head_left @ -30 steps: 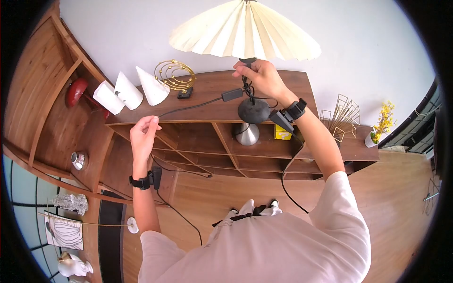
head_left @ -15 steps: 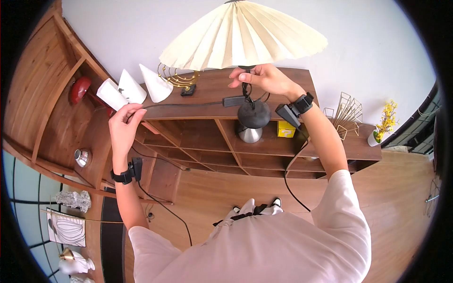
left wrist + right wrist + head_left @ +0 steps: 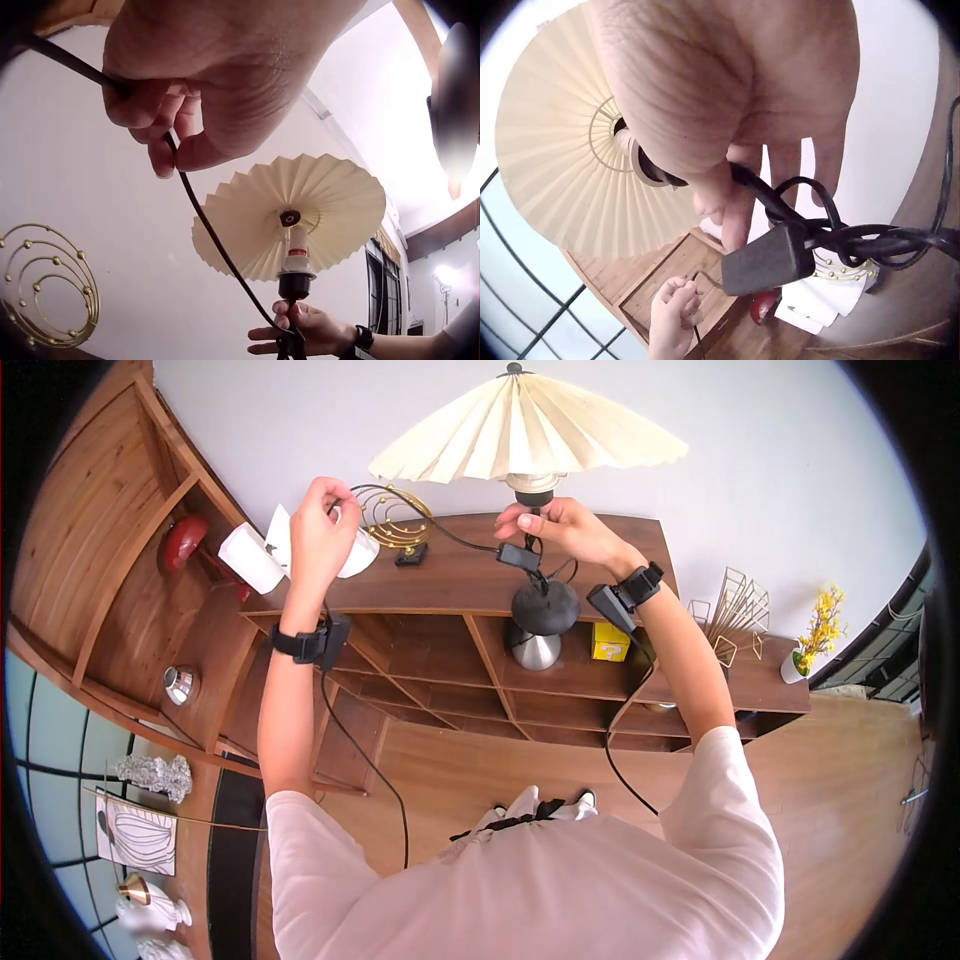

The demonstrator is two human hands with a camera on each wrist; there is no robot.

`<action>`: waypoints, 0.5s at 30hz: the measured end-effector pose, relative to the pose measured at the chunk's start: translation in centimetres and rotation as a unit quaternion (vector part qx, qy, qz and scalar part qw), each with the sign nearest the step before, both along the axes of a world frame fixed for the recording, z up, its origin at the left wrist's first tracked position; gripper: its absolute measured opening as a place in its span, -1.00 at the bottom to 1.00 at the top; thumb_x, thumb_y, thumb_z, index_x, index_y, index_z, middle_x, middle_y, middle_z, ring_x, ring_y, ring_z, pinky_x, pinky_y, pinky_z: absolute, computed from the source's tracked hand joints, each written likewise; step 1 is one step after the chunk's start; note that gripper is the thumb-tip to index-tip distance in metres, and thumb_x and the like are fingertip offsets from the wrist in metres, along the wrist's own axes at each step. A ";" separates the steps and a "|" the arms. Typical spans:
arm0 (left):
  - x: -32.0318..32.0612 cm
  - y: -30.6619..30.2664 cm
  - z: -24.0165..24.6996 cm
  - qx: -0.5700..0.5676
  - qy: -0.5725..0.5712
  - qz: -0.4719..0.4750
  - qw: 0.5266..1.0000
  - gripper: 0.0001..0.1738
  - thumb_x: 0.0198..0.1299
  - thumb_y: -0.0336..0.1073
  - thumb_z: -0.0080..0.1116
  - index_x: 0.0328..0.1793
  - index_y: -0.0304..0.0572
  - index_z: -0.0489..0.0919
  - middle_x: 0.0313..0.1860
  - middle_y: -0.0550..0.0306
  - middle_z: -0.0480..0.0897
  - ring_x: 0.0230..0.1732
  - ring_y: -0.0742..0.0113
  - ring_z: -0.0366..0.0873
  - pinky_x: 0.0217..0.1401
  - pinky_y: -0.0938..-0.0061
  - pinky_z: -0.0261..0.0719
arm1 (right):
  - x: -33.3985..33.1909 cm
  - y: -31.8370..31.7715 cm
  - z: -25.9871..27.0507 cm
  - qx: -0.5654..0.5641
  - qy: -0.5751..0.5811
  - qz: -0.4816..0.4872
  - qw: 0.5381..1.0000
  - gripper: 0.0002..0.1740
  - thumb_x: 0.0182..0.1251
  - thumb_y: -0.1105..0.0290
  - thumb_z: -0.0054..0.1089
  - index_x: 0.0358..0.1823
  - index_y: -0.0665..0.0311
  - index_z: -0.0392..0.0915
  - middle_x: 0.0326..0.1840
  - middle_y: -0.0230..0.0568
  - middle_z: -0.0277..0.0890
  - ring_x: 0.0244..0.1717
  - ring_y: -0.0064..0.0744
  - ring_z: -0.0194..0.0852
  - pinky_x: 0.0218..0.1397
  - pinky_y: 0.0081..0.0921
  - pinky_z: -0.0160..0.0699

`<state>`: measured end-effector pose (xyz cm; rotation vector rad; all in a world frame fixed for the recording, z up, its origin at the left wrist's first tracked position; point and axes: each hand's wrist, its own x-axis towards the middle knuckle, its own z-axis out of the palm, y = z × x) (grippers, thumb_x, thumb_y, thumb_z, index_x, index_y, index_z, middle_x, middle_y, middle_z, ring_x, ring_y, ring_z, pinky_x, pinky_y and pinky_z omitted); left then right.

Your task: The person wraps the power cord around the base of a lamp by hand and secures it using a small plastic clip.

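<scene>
L hand (image 3: 322,535), pinching cord (image 3: 71,61), has risen nr L edge of cabinet (image 3: 440,580), slackening cord, so job's prob unfinished, w/ R hand (image 3: 572,532) pinching lamp (image 3: 525,435).

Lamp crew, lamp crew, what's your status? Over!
Left hand pinching black cord. Right hand holding lamp stem below cream shade. Possible snag: cord looped around stem. Over.

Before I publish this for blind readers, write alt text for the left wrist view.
A left hand pinches a black cord running down toward a right hand holding a lamp below its pleated cream shade; a gold ringed ornament is at lower left.
</scene>
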<state>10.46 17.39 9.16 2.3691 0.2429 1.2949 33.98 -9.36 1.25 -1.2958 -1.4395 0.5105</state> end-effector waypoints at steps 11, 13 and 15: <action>6.0 -4.7 -0.3 -0.111 0.160 -0.074 0.978 -0.56 0.22 -0.36 0.21 0.23 -0.38 0.63 0.01 0.12 0.70 0.03 0.36 0.59 0.11 0.43 0.52 | -0.5 -0.4 0.0 0.020 -0.035 -0.042 0.998 -0.61 0.66 0.08 0.10 0.29 0.11 0.64 0.24 -0.30 0.60 0.32 -0.39 0.47 0.52 -0.30 0.33; 6.7 -6.1 -0.2 -0.169 0.168 -0.144 0.960 -0.55 0.18 -0.32 0.23 0.19 -0.40 0.63 0.00 0.11 0.70 0.02 0.35 0.58 0.10 0.43 0.52 | -0.4 -0.1 -0.2 0.050 -0.073 -0.056 0.994 -0.61 0.66 0.09 0.11 0.29 0.11 0.64 0.24 -0.30 0.60 0.31 -0.37 0.48 0.53 -0.29 0.32; 7.5 -6.5 0.5 -0.187 0.223 -0.128 0.948 -0.52 0.17 -0.31 0.24 0.20 -0.41 0.63 0.01 0.09 0.70 0.04 0.34 0.58 0.11 0.43 0.51 | -0.2 0.0 -0.3 0.080 -0.110 -0.072 0.988 -0.62 0.65 0.10 0.11 0.29 0.11 0.64 0.23 -0.31 0.59 0.30 -0.35 0.48 0.54 -0.28 0.30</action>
